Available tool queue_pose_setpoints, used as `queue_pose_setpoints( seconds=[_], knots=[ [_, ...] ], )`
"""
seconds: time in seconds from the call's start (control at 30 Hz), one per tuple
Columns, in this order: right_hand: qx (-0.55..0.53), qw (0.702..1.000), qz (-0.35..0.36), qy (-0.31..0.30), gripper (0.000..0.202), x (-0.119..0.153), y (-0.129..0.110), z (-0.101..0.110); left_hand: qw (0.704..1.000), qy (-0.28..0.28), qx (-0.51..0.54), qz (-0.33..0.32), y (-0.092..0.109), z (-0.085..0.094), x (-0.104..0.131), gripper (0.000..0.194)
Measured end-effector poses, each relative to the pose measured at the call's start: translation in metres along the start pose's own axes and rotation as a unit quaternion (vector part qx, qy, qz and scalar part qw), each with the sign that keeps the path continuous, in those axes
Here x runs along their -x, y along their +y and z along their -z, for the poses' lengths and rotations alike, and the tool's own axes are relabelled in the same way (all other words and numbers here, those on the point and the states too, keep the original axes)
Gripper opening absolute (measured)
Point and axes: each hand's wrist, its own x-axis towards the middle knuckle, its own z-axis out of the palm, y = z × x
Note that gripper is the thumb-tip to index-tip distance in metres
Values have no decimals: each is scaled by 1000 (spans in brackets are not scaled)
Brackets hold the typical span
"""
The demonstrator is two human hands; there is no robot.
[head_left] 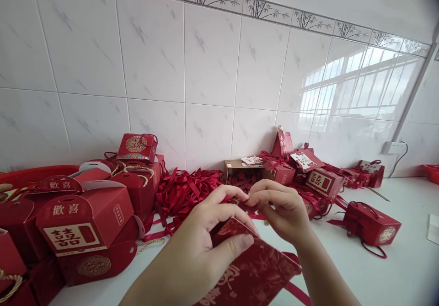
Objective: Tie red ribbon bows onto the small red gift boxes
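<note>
Red box (252, 269) with pale lettering, low in the view, tilted, one corner toward the right; it's the landmark here. Left hand (219, 246) is on it, thumb flat on the near face, fingers behind the top edge, index fingertip reaching up to the other hand. Right hand (283, 207) is above the box's top edge, thumb and fingers pinched together on a small dark red bit, fingertips meeting the left index; can't tell if that bit is ribbon or part of the box. Red ribbon (297, 293) hangs out at the box's right side, over the white tabletop (404, 269). Beyond the box: heap of loose red ribbons (188, 189), and right of that heap an open cardboard carton (233, 165) with white cards (252, 160) on its edge. Left of the box, stacked red gift boxes (85, 219), some with gold rope handles (137, 169). Right of the box, a pile of finished-looking small boxes (324, 182) and, nearer, a single corded box (373, 223) lying on its side. White tiled wall (209, 68) behind everything; power strip (393, 147) on it at far right.
</note>
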Motion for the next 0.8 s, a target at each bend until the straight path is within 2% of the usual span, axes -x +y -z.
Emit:
queue_pose_setpoints(
  seconds=[0.13, 0.23, 0.3, 0.4, 0.47, 0.5, 0.57, 0.67, 0.8],
  knots=[
    [7, 1000, 0, -28, 28, -1, 4, 2, 999, 15, 33, 27, -5, 0, -6, 8],
    [30, 999, -10, -26, 26, -1, 15, 14, 994, 79, 56, 49, -7, 6, -8, 8],
    [56, 998, -31, 29, 22, 1, 25, 25, 983, 145, 78, 76, -8, 11, -8, 11],
    [65, 979, -60, 182, 17, 4, 36, 40, 959, 225, 119, 122, -8, 16, -8, 18],
    [37, 962, -67, 262, 16, 5, 36, 44, 947, 270, 117, 127, -10, 17, -10, 21],
    [21, 958, -68, 277, 15, 6, 33, 44, 943, 290, 107, 120, -11, 16, -10, 21],
    [-9, 961, -70, 266, 13, 6, 26, 41, 941, 312, 88, 99, -15, 16, -12, 21],
    [-41, 965, -70, 249, 11, 6, 16, 37, 941, 319, 79, 76, -25, 18, -14, 22],
    [-80, 941, -85, 316, 13, 7, 14, 42, 937, 339, 52, 57, -35, 24, -14, 21]
  ],
)
